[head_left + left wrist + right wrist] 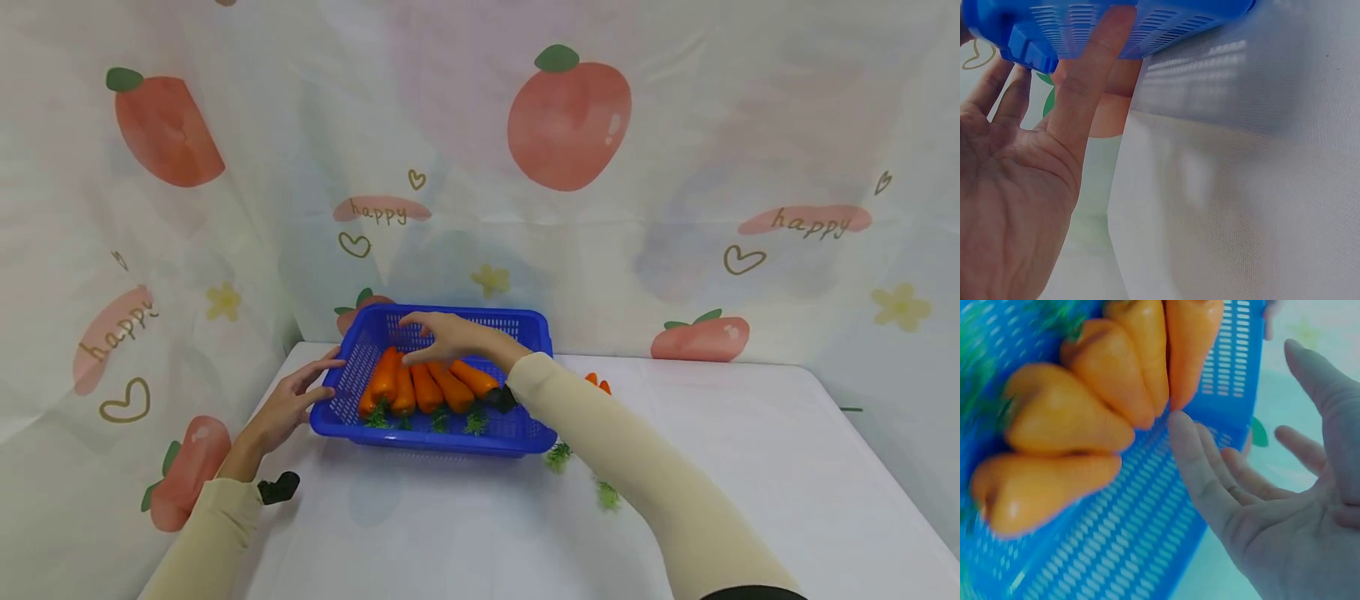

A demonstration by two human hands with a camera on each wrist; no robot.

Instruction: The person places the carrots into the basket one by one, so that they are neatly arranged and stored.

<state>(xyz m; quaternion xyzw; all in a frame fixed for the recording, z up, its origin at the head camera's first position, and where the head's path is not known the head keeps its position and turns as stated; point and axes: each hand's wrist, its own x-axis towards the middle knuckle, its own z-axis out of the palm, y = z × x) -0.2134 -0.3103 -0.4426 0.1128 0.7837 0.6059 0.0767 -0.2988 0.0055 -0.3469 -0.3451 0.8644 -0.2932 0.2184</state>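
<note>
A blue plastic basket with slotted walls stands on the white table, with several orange carrots lying side by side in it, their green leafy tops toward the near side. My left hand is at the basket's left end, fingers spread and touching the rim; the left wrist view has its thumb lying straight against the slotted wall. Over the carrots, toward the far side of the basket, my right hand hovers with loosely bent fingers and nothing in them. In the right wrist view its fingertips overlap the basket wall near the carrot tips.
More carrots lie on the table right of the basket, mostly behind my right sleeve; orange tips and green leaves show. A fruit-printed cloth hangs behind the table and along its left side.
</note>
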